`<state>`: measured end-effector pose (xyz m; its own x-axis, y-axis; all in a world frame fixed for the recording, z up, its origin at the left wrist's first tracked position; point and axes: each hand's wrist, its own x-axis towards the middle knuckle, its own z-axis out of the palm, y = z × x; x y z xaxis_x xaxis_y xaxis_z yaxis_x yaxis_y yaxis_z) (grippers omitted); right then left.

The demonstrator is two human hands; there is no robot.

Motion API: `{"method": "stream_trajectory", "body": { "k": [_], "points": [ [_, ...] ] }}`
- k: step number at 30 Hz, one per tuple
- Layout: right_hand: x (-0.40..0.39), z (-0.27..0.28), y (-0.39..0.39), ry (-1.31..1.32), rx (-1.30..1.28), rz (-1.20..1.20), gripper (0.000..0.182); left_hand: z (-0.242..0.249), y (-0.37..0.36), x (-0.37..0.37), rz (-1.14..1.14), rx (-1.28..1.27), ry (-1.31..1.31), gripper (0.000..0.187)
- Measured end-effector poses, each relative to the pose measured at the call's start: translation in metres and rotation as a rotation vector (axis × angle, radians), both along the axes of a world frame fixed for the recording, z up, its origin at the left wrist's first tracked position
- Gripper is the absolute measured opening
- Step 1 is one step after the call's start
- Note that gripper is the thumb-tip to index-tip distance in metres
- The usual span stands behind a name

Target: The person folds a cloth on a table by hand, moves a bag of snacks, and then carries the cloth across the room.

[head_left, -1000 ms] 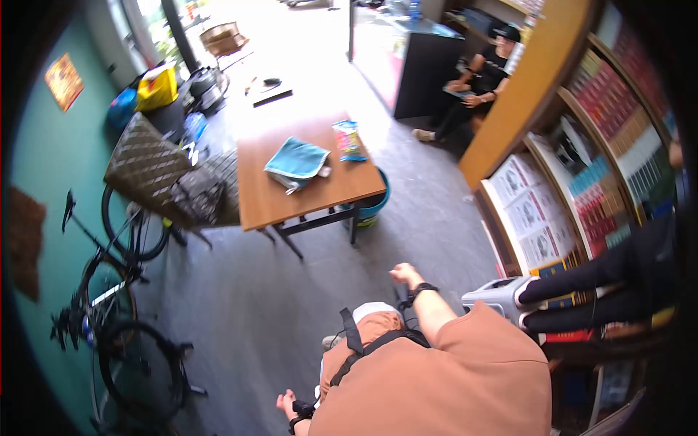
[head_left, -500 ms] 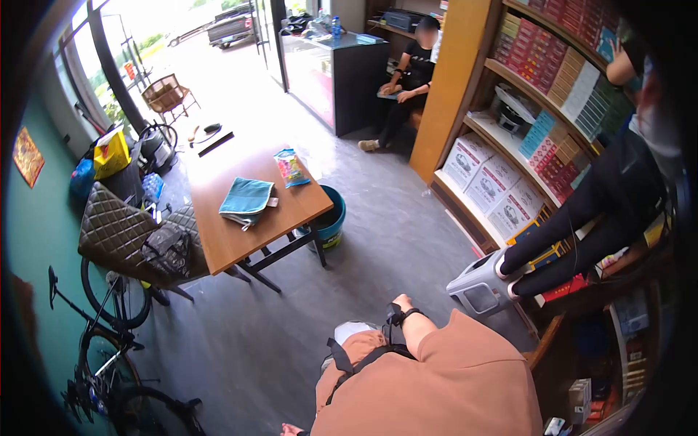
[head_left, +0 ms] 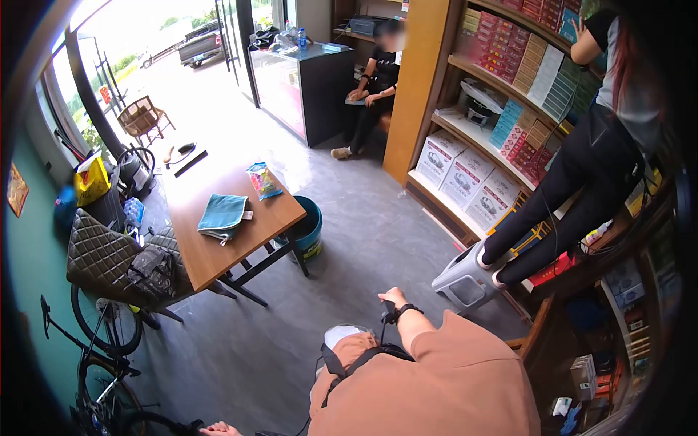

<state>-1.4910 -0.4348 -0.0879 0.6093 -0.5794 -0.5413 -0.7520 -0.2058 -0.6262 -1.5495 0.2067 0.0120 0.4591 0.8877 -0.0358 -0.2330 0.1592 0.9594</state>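
Note:
My right hand point(head_left: 393, 296) is over the grey floor in front of my body, its fingers loosely curled; I see nothing in them. A black strap with a small dark device point(head_left: 391, 314) sits on that wrist. At the bottom edge, my left hand point(head_left: 219, 429) is partly cut off, and its grip is not clear. Neither hand touches the wooden table point(head_left: 254, 211), which stands ahead to the left. On it lie a folded teal cloth point(head_left: 223, 212) and a colourful snack bag point(head_left: 262, 180). Beside the table stands a teal bucket point(head_left: 309, 225).
To the right, a person stands on a grey plastic stool point(head_left: 465, 280), reaching to shelves point(head_left: 465, 65) of boxes. Another person sits by a glass counter point(head_left: 320, 94). On the left are a quilted chair point(head_left: 102, 251) with a backpack point(head_left: 151, 270) and a bicycle point(head_left: 94, 370).
The view has shifted right, so the table and shelves appear further left. My left hand shows more at the bottom edge. My right hand has moved slightly left in view.

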Motion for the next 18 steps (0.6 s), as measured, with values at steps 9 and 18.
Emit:
{"method": "stream_trajectory", "body": {
  "k": [9, 18],
  "points": [
    [0.034, -0.028, 0.036, -0.073, 0.116, 0.143, 0.006, 0.095, -0.046, -0.011, -0.190, 0.610, 0.061, 0.016],
    [0.038, -0.100, -0.002, -0.116, 0.174, -0.332, 0.026, 0.161, -0.065, -0.059, -0.022, 0.601, 0.100, 0.027]
  ]
}}
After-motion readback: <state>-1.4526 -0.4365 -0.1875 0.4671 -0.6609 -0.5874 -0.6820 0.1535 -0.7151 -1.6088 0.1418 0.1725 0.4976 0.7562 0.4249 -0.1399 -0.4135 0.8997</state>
